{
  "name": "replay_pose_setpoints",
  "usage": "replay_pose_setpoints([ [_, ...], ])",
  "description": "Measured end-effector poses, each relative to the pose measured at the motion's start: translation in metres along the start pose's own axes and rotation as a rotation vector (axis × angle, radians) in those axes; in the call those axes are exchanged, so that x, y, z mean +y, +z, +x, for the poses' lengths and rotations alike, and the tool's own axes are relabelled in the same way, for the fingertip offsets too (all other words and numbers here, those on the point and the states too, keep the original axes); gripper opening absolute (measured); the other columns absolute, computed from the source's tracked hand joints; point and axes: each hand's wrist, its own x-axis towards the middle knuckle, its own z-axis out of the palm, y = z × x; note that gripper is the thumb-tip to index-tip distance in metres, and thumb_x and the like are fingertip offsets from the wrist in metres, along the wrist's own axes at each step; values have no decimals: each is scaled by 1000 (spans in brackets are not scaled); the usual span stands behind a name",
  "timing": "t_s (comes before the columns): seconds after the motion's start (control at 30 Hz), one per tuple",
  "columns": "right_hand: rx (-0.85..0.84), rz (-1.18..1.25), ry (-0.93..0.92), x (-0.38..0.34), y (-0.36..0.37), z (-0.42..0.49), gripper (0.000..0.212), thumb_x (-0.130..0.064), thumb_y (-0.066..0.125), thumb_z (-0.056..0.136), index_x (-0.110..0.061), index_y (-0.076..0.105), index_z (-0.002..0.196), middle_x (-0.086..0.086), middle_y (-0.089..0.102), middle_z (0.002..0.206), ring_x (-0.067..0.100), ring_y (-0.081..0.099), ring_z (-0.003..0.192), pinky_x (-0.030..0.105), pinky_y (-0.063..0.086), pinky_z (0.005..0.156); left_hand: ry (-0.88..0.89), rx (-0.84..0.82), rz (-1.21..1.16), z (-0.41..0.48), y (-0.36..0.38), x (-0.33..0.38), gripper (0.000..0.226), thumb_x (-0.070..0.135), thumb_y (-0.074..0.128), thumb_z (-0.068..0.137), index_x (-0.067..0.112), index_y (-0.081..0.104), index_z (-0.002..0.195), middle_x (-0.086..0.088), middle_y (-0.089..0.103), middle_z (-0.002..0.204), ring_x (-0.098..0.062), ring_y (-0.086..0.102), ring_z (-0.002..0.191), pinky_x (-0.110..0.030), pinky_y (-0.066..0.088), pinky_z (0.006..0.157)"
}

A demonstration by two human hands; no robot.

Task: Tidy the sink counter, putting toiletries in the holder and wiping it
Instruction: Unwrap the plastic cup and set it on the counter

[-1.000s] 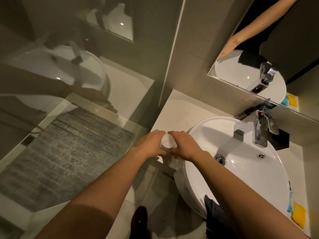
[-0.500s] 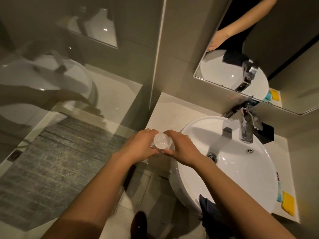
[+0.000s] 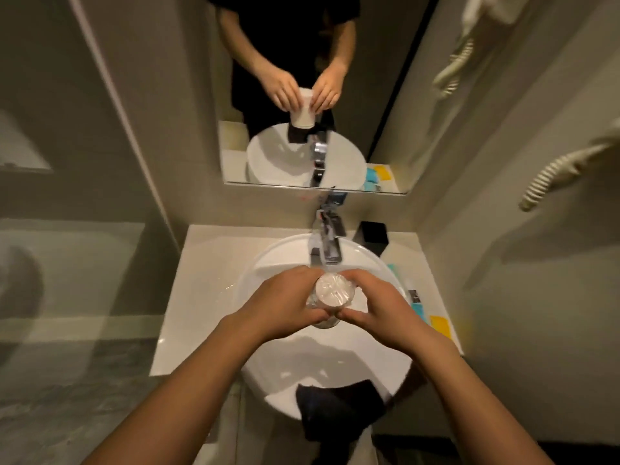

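Note:
Both my hands hold one clear glass cup (image 3: 332, 292) with a white paper-like cover, above the white sink basin (image 3: 285, 367). My left hand (image 3: 285, 303) grips its left side and my right hand (image 3: 379, 307) its right side. A black holder (image 3: 372, 234) stands on the counter at the back right, beside the chrome tap (image 3: 325, 243). Teal sachets (image 3: 417, 308) and a yellow packet (image 3: 441, 325) lie on the counter's right strip. A dark cloth (image 3: 339, 407) hangs over the basin's front rim.
The pale counter (image 3: 201, 280) runs left of the basin, with a glass shower screen beyond it. A mirror (image 3: 302, 95) on the back wall reflects my hands and the cup. A hairdryer with a coiled cord (image 3: 553, 172) hangs on the right wall.
My hands carried the cup from the counter's left front edge to above the middle of the basin. The view swung right and now faces the mirror squarely.

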Motion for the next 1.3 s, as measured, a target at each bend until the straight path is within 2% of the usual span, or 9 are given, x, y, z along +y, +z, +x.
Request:
replay_pose_setpoints([
  [0.13, 56, 12, 92, 57, -40, -24, 55, -33, 79, 82, -33, 54, 132, -16, 62, 128, 6, 57, 115, 29, 47, 99, 85, -66, 30, 51, 33, 51, 58, 55, 72, 75, 38, 55, 128, 10, 65, 125, -16, 61, 109, -40, 53, 90],
  [0.27, 121, 31, 171, 113, -77, -33, 53, -28, 79, 82, -37, 54, 127, -21, 61, 121, 2, 56, 108, 23, 45, 92, 135, -105, 41, 108, 63, 95, 61, 57, 70, 72, 36, 55, 128, 8, 66, 123, -17, 61, 110, -42, 52, 91],
  [0.47, 212, 125, 300, 190, -111, -15, 53, -31, 80, 84, -41, 51, 127, -18, 61, 124, 5, 59, 110, 31, 52, 96, 142, -119, 22, 195, 102, 133, 59, 50, 77, 74, 30, 59, 126, 6, 67, 121, -17, 61, 107, -41, 53, 90],
  [0.63, 261, 201, 389, 230, -118, 21, 46, -29, 75, 90, -39, 48, 126, -13, 60, 125, 11, 58, 111, 28, 49, 89, 80, -98, -47, 256, 132, 131, 60, 43, 83, 74, 27, 61, 128, 4, 68, 123, -18, 62, 110, -38, 52, 92],
  [0.8, 343, 318, 487, 262, -107, 64, 47, -21, 71, 92, -35, 48, 130, -7, 62, 128, 15, 60, 114, 40, 55, 96, 5, -61, -115, 309, 155, 115, 60, 38, 86, 73, 24, 63, 127, 1, 70, 122, -19, 64, 110, -32, 49, 89],
  [0.9, 374, 372, 532, 284, -95, 89, 51, -13, 73, 90, -31, 50, 132, -6, 63, 128, 15, 61, 114, 37, 55, 95, -27, -65, -131, 338, 165, 103, 59, 35, 85, 74, 22, 63, 127, -1, 70, 121, -22, 64, 108, -34, 50, 89],
  [1.0, 409, 399, 560, 302, -81, 109, 53, -15, 78, 85, -29, 53, 130, -5, 65, 124, 13, 62, 109, 35, 55, 92, -58, -69, -150, 361, 174, 91, 57, 34, 85, 74, 19, 64, 124, -3, 70, 119, -23, 64, 105, -37, 51, 88],
  [1.17, 479, 360, 556, 325, -54, 138, 50, -19, 78, 83, -26, 56, 127, -5, 66, 121, 15, 62, 108, 38, 55, 94, -97, -104, -175, 395, 193, 69, 49, 33, 85, 72, 17, 66, 115, -3, 71, 109, -23, 65, 97, -30, 43, 74],
  [1.3, 535, 333, 565, 346, -37, 154, 48, -17, 76, 83, -23, 57, 127, -2, 66, 121, 17, 63, 108, 40, 55, 93, -102, -124, -166, 418, 206, 57, 47, 32, 87, 73, 14, 65, 112, -7, 71, 110, -26, 64, 100, -28, 37, 72],
])
